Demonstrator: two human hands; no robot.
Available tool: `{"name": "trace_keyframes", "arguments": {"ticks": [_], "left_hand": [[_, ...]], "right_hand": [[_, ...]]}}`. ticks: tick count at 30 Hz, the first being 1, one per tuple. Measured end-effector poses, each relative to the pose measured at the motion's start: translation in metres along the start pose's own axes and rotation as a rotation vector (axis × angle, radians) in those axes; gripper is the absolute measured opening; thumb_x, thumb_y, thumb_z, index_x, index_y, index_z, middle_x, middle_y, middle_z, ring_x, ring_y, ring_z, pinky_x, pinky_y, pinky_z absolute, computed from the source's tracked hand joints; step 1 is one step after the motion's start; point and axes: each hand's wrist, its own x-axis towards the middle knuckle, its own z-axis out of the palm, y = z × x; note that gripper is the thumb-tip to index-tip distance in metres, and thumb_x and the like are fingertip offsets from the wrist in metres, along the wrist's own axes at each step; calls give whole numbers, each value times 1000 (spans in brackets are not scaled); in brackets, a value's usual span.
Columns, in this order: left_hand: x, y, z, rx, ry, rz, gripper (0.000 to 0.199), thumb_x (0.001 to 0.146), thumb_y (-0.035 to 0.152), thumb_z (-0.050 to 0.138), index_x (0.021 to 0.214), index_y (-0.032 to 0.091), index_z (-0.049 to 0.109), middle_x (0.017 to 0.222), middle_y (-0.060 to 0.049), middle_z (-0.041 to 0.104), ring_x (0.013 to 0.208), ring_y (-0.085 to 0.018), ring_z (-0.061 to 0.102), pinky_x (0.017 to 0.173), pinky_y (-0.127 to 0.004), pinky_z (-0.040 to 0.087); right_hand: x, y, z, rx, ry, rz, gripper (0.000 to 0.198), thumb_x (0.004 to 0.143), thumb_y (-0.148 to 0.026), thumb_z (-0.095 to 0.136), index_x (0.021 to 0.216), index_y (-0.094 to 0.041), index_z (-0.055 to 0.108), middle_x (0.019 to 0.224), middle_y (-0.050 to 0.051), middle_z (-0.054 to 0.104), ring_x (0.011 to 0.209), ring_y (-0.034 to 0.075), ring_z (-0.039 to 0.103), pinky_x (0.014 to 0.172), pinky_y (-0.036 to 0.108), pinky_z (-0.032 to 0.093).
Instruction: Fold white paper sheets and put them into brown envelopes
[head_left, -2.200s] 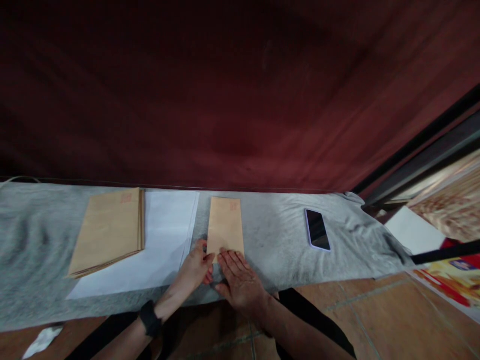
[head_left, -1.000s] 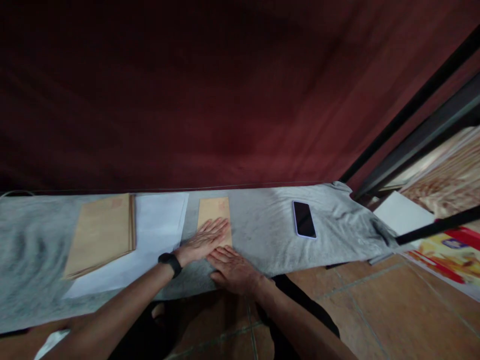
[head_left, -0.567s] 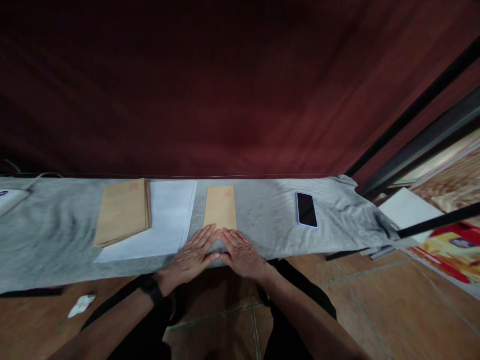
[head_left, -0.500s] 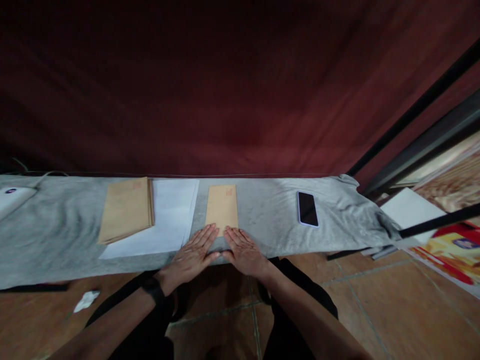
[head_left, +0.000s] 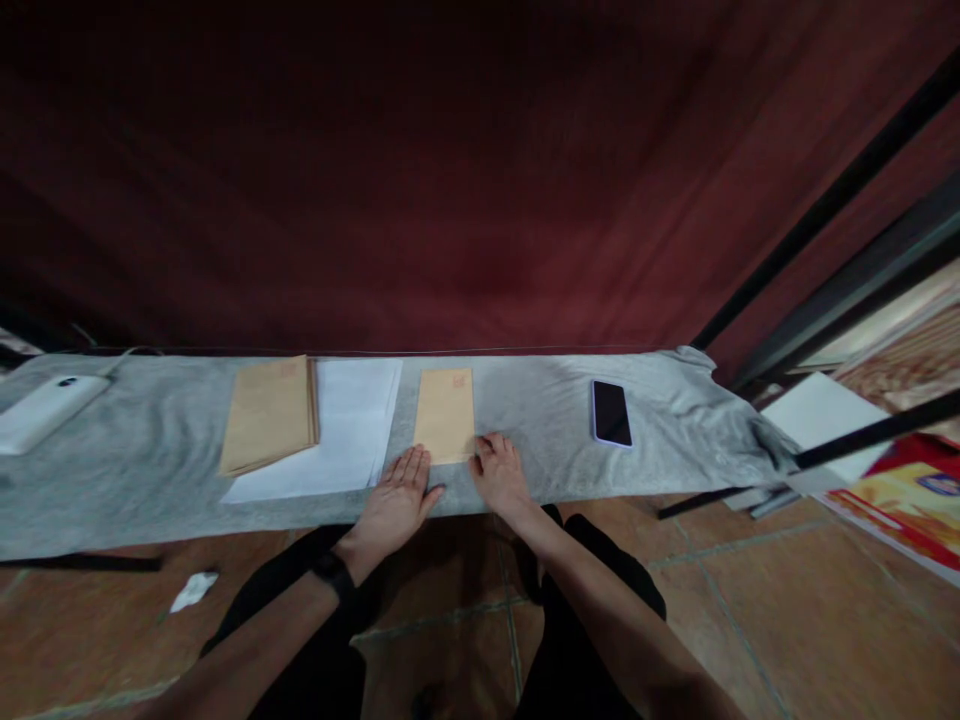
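A brown paper envelope point(head_left: 444, 410) with a small red printed mark near its top right lies upright before me on the grey cloth. My left hand point(head_left: 401, 490) rests flat over its lower left corner, fingers stretched out, thumb pointing right. At the lower right edge, my right hand point(head_left: 501, 475) has its fingers bent, with thumb and index finger close together on the envelope's corner. To the left, a stack of brown envelopes point(head_left: 270, 415) overlaps white paper sheets point(head_left: 349, 420).
A phone point(head_left: 612, 413) in a lilac case lies on the right of the cloth-covered narrow table point(head_left: 540, 400). At the far left is a white device point(head_left: 49, 412) with a cable. A dark red curtain point(head_left: 450, 200) hangs behind. Black metal bars point(head_left: 840, 195) stand at the right.
My right hand has slid from the envelope's bottom to its lower right edge, and its fingers have bent. My left hand has shifted slightly left, still flat. The hands have moved apart.
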Motion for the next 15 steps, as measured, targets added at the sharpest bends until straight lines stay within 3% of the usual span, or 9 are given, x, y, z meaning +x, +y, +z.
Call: {"name": "trace_keyframes", "arguments": {"ticks": [5,9,12,15], "left_hand": [[15,18,-5,89,31,-77,51,99,39,39,131,5,59,139,-27,60,134,-36,55,111,-50,42],[24,28,-20,124,21,-105,41,100,36,40,122,10,63,126,-23,67,118,-34,64,99,-46,49],[29,34,-28,128,71,-123,39,99,36,43,126,13,60,124,-20,67,114,-34,63,97,-45,48],[35,39,-32,133,102,-149,42,100,37,41,128,12,59,120,-20,68,113,-35,62,95,-47,49]], "right_hand": [[26,-7,1,380,1,216,23,88,-15,55,107,-14,68,122,16,66,126,28,53,111,41,40],[40,-12,4,616,-49,265,19,91,-19,53,106,-21,64,97,5,72,90,19,69,81,31,56],[43,-18,6,786,-105,265,11,93,-24,52,95,-23,63,76,-1,67,65,14,66,59,24,53],[45,-23,5,911,-120,249,7,92,-24,56,88,-22,62,66,-5,61,58,11,62,56,20,50]]}}
